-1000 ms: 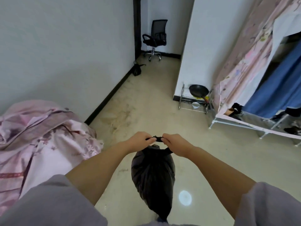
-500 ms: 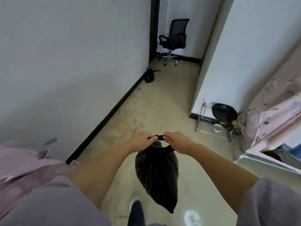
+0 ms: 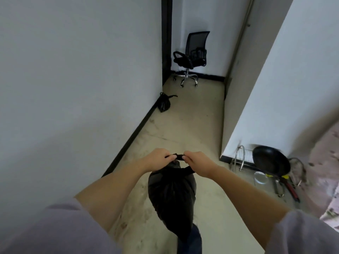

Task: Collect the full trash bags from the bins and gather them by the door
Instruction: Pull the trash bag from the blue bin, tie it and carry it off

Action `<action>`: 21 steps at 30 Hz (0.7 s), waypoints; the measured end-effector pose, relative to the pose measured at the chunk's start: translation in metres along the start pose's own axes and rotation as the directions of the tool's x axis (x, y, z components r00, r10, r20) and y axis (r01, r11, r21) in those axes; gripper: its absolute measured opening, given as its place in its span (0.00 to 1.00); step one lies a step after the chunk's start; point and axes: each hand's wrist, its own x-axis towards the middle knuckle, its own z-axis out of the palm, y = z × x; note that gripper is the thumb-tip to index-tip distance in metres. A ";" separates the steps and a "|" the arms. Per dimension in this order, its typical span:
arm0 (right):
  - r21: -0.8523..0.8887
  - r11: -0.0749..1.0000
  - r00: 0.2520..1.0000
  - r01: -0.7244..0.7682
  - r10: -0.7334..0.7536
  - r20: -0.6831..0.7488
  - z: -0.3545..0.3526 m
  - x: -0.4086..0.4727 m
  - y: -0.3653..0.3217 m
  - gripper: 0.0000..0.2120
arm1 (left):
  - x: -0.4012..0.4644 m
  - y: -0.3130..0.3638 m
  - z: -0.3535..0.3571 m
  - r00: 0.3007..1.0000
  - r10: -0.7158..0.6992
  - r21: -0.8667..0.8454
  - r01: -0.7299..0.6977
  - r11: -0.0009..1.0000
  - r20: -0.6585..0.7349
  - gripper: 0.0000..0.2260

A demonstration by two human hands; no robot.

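Bag (image 3: pixel 172 197) of black plastic hangs full at 6 o'clock in your view, clear of the floor (image 3: pixel 192 125). Your left hand (image 3: pixel 157 159) and right hand (image 3: pixel 199 163) both curl tight on its twisted neck, knuckles nearly meeting. A second tied bag (image 3: pixel 164 103) sits at 12 o'clock against the wall's baseboard. Beyond it stands an office chair (image 3: pixel 192 55). At 3 o'clock a black pan (image 3: pixel 271 160) rests on a wire rack (image 3: pixel 240 158).

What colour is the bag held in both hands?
Black, seen in the head view: bag.
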 end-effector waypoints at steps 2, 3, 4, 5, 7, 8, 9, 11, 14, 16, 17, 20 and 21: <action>-0.002 1.000 1.000 0.015 -0.015 -0.001 -0.016 0.050 0.020 0.10 | 0.053 -0.015 -0.017 1.000 -0.003 -0.006 0.003 1.000 -0.004 0.19; -0.010 1.000 1.000 0.024 -0.024 0.007 -0.025 0.074 0.031 0.10 | 0.079 -0.021 -0.026 1.000 -0.005 -0.007 0.005 1.000 -0.004 0.19; -0.016 0.999 0.999 0.036 -0.036 0.021 -0.035 0.099 0.042 0.10 | 0.105 -0.026 -0.035 1.000 -0.013 -0.013 0.013 1.000 -0.002 0.19; -0.019 0.999 0.998 0.047 -0.046 0.035 -0.047 0.122 0.052 0.10 | 0.129 -0.030 -0.044 1.000 -0.022 -0.019 0.022 1.000 -0.003 0.19; -0.048 0.996 0.996 0.073 -0.070 0.061 -0.071 0.167 0.071 0.10 | 0.177 -0.036 -0.062 0.999 -0.034 -0.039 0.034 0.999 -0.006 0.19; -0.066 0.994 0.994 0.091 -0.087 0.073 -0.084 0.189 0.080 0.10 | 0.200 -0.040 -0.071 0.999 -0.038 -0.061 0.037 0.997 -0.013 0.20; -0.078 0.991 0.992 0.104 -0.098 0.080 -0.095 0.212 0.089 0.10 | 0.223 -0.045 -0.079 0.999 -0.046 -0.080 0.044 0.996 -0.021 0.20; -0.085 0.989 0.989 0.117 -0.109 0.095 -0.115 0.255 0.103 0.10 | 0.266 -0.055 -0.096 0.998 -0.054 -0.072 0.051 0.996 -0.030 0.20; -0.088 0.988 0.988 0.127 -0.118 0.102 -0.134 0.323 0.124 0.10 | 0.330 -0.076 -0.122 0.998 -0.051 -0.047 0.050 0.998 -0.025 0.21; -0.080 0.990 0.990 0.117 -0.110 0.093 -0.145 0.372 0.140 0.10 | 0.376 -0.094 -0.140 0.998 -0.054 -0.044 0.052 0.998 -0.031 0.21; -0.073 0.991 0.990 0.114 -0.108 0.086 -0.149 0.398 0.148 0.10 | 0.400 -0.104 -0.149 0.998 -0.054 -0.052 0.052 0.997 -0.031 0.21; -0.061 0.994 0.994 0.092 -0.088 0.065 -0.165 0.476 0.169 0.10 | 0.469 -0.133 -0.182 0.999 -0.034 -0.079 0.031 0.996 -0.033 0.21; -0.060 0.994 0.995 0.089 -0.085 0.059 -0.169 0.502 0.175 0.10 | 0.491 -0.143 -0.193 0.999 -0.021 -0.085 0.018 0.996 -0.026 0.21</action>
